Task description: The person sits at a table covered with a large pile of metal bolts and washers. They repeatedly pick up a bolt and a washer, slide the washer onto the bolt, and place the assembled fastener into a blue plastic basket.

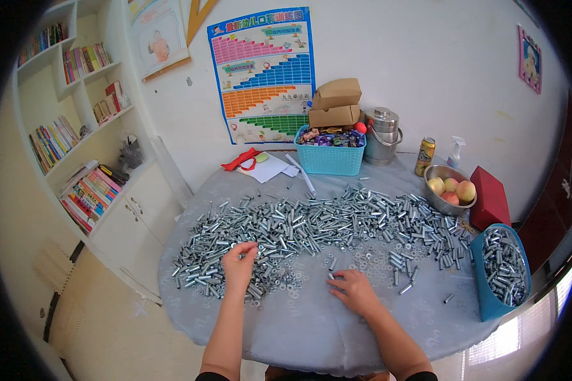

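Note:
A wide heap of short silvery metal tubes [299,219] covers the middle of the table. My left hand [239,265] is over the heap's near left part, its thumb and fingertips pinched together. Whatever is in that pinch is too small to make out. Loose metal washers [290,279] lie close to its right. On the cloth nearer the middle rests my right hand [353,291], fingers apart, its fingertips beside a small metal piece [331,276]. Another short tube [333,263] lies just beyond. More washers [372,263] are scattered past this hand.
A blue bin [483,279] full of tubes stands at the right edge. Behind it are a red box [489,197], a steel bowl [433,202] of peaches, a can [425,157] and a spray bottle [455,152]. A turquoise basket [329,160] and a metal pot [380,136] stand at the back.

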Demonstrator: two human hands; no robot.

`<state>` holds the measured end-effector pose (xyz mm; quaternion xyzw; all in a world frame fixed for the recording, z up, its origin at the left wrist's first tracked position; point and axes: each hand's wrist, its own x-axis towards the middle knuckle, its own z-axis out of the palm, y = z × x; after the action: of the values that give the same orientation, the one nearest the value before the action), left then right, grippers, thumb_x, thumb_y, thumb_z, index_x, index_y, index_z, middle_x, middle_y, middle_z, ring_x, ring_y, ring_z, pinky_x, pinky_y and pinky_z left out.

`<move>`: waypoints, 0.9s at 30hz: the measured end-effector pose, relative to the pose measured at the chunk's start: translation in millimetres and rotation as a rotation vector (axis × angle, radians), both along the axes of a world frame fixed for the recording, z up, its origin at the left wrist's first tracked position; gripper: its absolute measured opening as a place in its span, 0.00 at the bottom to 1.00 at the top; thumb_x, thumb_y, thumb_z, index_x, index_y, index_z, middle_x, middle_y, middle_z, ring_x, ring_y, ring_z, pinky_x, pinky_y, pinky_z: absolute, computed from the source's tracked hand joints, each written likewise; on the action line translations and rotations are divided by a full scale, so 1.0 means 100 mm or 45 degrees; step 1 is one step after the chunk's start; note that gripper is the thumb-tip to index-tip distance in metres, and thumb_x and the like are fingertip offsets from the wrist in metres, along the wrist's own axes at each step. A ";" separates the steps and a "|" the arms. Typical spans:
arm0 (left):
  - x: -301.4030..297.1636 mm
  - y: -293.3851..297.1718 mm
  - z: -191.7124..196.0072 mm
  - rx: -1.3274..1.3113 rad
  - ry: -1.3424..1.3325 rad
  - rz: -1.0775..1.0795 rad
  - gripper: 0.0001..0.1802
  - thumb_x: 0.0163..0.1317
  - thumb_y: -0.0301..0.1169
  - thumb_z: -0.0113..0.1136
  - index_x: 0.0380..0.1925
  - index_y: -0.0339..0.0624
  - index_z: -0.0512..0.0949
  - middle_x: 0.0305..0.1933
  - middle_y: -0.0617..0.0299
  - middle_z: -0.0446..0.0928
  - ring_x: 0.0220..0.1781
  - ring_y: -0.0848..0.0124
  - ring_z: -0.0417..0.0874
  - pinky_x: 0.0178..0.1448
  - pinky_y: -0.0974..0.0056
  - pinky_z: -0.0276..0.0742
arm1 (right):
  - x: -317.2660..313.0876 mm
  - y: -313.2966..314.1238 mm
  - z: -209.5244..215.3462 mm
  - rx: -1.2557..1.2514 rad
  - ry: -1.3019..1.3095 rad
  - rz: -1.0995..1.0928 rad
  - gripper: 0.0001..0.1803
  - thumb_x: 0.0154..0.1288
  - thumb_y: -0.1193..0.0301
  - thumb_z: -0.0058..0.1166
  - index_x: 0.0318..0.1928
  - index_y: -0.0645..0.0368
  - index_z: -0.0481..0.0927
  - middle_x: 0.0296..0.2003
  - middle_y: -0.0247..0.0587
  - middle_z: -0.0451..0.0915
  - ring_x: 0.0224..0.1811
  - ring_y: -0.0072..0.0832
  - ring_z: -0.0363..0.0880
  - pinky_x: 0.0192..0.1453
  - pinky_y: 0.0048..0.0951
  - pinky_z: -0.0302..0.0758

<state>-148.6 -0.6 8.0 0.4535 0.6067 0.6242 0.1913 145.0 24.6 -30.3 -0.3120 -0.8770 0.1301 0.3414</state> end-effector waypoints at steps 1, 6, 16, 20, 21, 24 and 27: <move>-0.06 0.02 -0.07 -0.027 0.222 0.032 0.05 0.52 0.21 0.57 0.30 0.35 0.80 0.31 0.60 0.79 0.33 0.74 0.79 0.37 0.71 0.74 | -0.01 0.02 -0.03 0.012 -0.002 -0.007 0.12 0.47 0.72 0.58 0.37 0.54 0.81 0.41 0.39 0.77 0.44 0.38 0.73 0.48 0.37 0.69; -0.01 0.18 -0.20 -0.106 0.838 -0.002 0.08 0.43 0.24 0.63 0.27 0.42 0.81 0.28 0.57 0.76 0.36 0.60 0.74 0.42 0.61 0.70 | 0.01 0.09 -0.11 0.021 0.057 -0.023 0.07 0.48 0.74 0.57 0.32 0.56 0.80 0.35 0.38 0.79 0.39 0.37 0.75 0.44 0.35 0.71; 0.42 0.52 -0.19 -0.071 1.364 -0.193 0.07 0.39 0.21 0.61 0.24 0.39 0.79 0.29 0.56 0.72 0.41 0.58 0.70 0.45 0.60 0.68 | 0.13 0.01 0.04 -0.385 0.186 -0.223 0.09 0.51 0.74 0.57 0.36 0.58 0.78 0.32 0.40 0.80 0.37 0.36 0.77 0.43 0.33 0.73; 0.39 0.53 -0.21 0.014 1.253 -0.188 0.03 0.42 0.21 0.59 0.21 0.38 0.77 0.30 0.57 0.73 0.40 0.59 0.71 0.45 0.60 0.68 | 0.07 0.04 -0.08 -0.772 0.588 -0.143 0.15 0.54 0.75 0.58 0.43 0.60 0.75 0.35 0.40 0.79 0.39 0.28 0.78 0.45 0.27 0.74; 0.39 0.52 -0.19 0.045 1.250 -0.192 0.03 0.45 0.22 0.58 0.24 0.37 0.76 0.30 0.57 0.73 0.39 0.59 0.72 0.45 0.59 0.68 | 0.07 0.03 -0.06 -0.819 0.604 -0.135 0.16 0.54 0.75 0.58 0.45 0.61 0.75 0.36 0.39 0.79 0.39 0.26 0.77 0.45 0.26 0.73; 0.53 0.42 -0.15 0.072 0.980 -0.158 0.04 0.48 0.23 0.58 0.25 0.36 0.74 0.29 0.55 0.73 0.36 0.57 0.72 0.43 0.57 0.68 | 0.08 0.01 -0.03 -0.997 0.748 -0.082 0.18 0.55 0.76 0.58 0.48 0.61 0.73 0.37 0.37 0.78 0.39 0.22 0.76 0.46 0.23 0.73; 0.74 0.21 -0.14 -0.080 0.449 -0.436 0.06 0.54 0.26 0.58 0.32 0.37 0.75 0.28 0.59 0.75 0.30 0.69 0.75 0.35 0.66 0.70 | 0.07 0.03 -0.12 -1.169 0.944 0.001 0.18 0.55 0.77 0.57 0.48 0.60 0.74 0.37 0.36 0.78 0.39 0.21 0.75 0.45 0.22 0.72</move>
<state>-74.7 20.2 -5.7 0.6456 0.5640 0.4747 0.1993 151.8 27.5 -42.0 -0.3613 -0.5531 0.5969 0.4553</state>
